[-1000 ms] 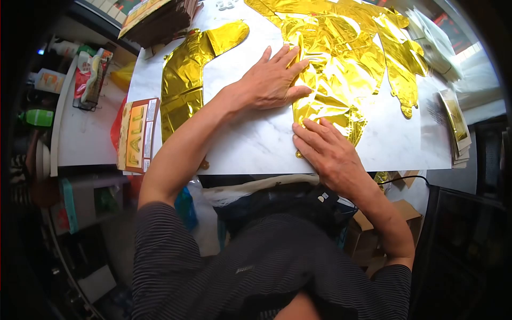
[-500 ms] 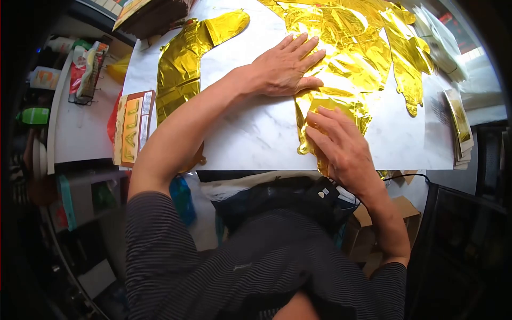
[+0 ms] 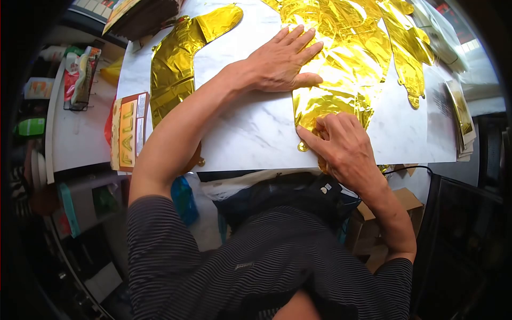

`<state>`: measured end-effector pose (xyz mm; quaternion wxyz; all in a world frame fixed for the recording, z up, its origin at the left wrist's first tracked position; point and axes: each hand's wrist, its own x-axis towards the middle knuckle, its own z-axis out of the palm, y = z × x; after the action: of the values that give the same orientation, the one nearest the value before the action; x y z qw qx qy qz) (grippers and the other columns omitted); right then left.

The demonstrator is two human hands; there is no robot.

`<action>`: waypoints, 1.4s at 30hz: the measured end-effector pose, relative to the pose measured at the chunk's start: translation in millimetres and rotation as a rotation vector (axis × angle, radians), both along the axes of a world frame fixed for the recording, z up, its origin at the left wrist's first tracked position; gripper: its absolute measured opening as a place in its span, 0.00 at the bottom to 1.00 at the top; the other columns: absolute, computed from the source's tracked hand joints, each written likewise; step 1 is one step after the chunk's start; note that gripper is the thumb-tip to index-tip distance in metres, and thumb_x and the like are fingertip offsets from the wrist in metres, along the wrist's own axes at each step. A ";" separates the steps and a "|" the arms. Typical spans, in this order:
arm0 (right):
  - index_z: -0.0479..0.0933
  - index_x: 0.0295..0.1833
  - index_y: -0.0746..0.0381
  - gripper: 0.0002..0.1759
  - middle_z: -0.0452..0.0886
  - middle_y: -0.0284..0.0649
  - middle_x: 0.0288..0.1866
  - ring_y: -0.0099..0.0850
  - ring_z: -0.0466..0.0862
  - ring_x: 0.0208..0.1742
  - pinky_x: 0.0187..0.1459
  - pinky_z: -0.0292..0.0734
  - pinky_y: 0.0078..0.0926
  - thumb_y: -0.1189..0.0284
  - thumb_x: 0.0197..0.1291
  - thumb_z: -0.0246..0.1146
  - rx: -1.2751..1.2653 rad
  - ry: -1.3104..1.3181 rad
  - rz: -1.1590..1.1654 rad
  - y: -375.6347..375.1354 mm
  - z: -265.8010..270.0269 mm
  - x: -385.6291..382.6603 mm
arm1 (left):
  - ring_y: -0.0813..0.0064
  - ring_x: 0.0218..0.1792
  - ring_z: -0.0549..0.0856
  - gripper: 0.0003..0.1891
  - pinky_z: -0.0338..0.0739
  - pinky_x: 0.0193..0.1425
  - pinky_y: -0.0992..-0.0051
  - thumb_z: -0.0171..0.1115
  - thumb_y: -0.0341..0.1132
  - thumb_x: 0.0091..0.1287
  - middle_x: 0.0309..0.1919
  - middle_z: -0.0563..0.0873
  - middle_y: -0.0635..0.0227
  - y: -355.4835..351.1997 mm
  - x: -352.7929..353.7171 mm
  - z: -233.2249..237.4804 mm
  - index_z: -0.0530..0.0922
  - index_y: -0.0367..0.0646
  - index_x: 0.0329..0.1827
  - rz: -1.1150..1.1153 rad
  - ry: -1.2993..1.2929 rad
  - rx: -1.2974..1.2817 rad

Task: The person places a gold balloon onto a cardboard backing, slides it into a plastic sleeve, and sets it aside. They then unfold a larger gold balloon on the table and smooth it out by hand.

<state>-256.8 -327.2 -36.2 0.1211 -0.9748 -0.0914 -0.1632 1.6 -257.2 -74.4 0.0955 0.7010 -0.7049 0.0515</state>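
A large gold foil piece (image 3: 346,58) lies spread over the marbled white table (image 3: 240,133). My left hand (image 3: 282,61) rests flat on its left edge, fingers spread. Near the table's front edge, my right hand (image 3: 344,149) has its fingers curled on the foil's lower end, the thumb stretched to its left edge by a small round tab (image 3: 303,146). The part under the curled fingers is hidden. Another gold foil piece (image 3: 173,64), bent in shape, lies to the left, partly behind my left forearm.
A box marked FALL (image 3: 128,130) stands at the table's left edge. Clear plastic bags (image 3: 440,40) and a stack of printed cards (image 3: 461,117) are on the right. An open cardboard box (image 3: 394,213) is below the table. Shelves with bottles (image 3: 33,127) stand far left.
My right hand has moved slightly down and right, its thumb now stretched out over the foil's edge. The foil's lower end lies flatter. My left hand stays flat. The view has shifted slightly.
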 end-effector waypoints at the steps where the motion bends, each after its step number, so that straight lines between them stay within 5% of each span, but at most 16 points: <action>1: 0.85 0.61 0.53 0.22 0.74 0.38 0.41 0.37 0.77 0.44 0.49 0.75 0.37 0.74 0.60 0.64 -0.001 0.001 -0.001 0.1 0.1 -0.4 | 0.42 0.85 0.53 0.47 0.44 0.88 0.51 0.43 0.70 0.77 0.83 0.57 0.40 0.1 -0.3 0.0 0.60 0.37 0.83 -0.001 0.001 -0.001; 7: 0.85 0.59 0.53 0.23 0.74 0.37 0.41 0.36 0.77 0.43 0.48 0.75 0.36 0.75 0.56 0.66 -0.006 0.006 0.023 2.3 1.1 -1.3 | 0.41 0.84 0.53 0.49 0.44 0.88 0.51 0.44 0.72 0.75 0.82 0.58 0.39 -0.5 -0.3 1.6 0.60 0.36 0.83 -0.001 -0.013 0.015; 9: 0.85 0.59 0.54 0.23 0.74 0.37 0.40 0.36 0.77 0.42 0.47 0.75 0.36 0.75 0.55 0.67 0.003 -0.026 0.040 2.0 -1.1 -1.4 | 0.42 0.85 0.52 0.47 0.44 0.88 0.52 0.51 0.68 0.75 0.83 0.56 0.41 0.6 -2.0 2.4 0.58 0.38 0.84 0.020 -0.002 0.037; 16: 0.82 0.58 0.62 0.21 0.82 0.41 0.54 0.42 0.82 0.53 0.56 0.80 0.41 0.75 0.56 0.68 0.084 -0.123 0.001 -8.0 10.1 14.0 | 0.39 0.84 0.54 0.49 0.46 0.87 0.49 0.46 0.71 0.75 0.82 0.59 0.38 0.8 -1.5 4.4 0.59 0.36 0.83 -0.007 -0.007 0.017; 29: 0.81 0.57 0.65 0.22 0.81 0.41 0.58 0.44 0.80 0.57 0.61 0.77 0.41 0.77 0.54 0.65 0.020 -0.016 0.080 -1.1 -5.0 19.7 | 0.41 0.85 0.52 0.49 0.44 0.87 0.49 0.45 0.72 0.75 0.83 0.57 0.40 1.0 -1.5 7.1 0.60 0.37 0.83 0.003 0.037 0.064; 38: 0.81 0.57 0.65 0.21 0.82 0.41 0.56 0.41 0.81 0.58 0.62 0.76 0.40 0.74 0.56 0.64 -0.006 0.007 0.080 -3.5 -7.0 20.2 | 0.40 0.83 0.56 0.36 0.51 0.85 0.47 0.49 0.57 0.80 0.81 0.61 0.42 -7.2 -0.8 28.0 0.64 0.40 0.81 -0.009 0.207 0.112; 40: 0.81 0.57 0.65 0.21 0.82 0.41 0.56 0.41 0.81 0.58 0.62 0.76 0.40 0.74 0.56 0.64 -0.009 0.001 0.090 -4.1 -8.4 20.7 | 0.44 0.85 0.53 0.32 0.49 0.87 0.52 0.56 0.46 0.79 0.82 0.60 0.47 -10.8 -5.6 37.4 0.65 0.38 0.80 0.096 0.141 0.176; 42: 0.81 0.57 0.64 0.21 0.82 0.41 0.56 0.41 0.81 0.58 0.62 0.77 0.40 0.73 0.56 0.64 -0.012 0.004 0.083 -4.5 -10.1 20.5 | 0.42 0.84 0.55 0.34 0.50 0.86 0.50 0.55 0.51 0.79 0.82 0.61 0.44 -15.1 -1.2 26.7 0.65 0.37 0.80 0.070 0.080 0.048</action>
<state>-236.3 -331.7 -46.3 0.1222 -0.9713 -0.1325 -0.1555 0.4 -272.3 -47.7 0.1048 0.7287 -0.6767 0.0100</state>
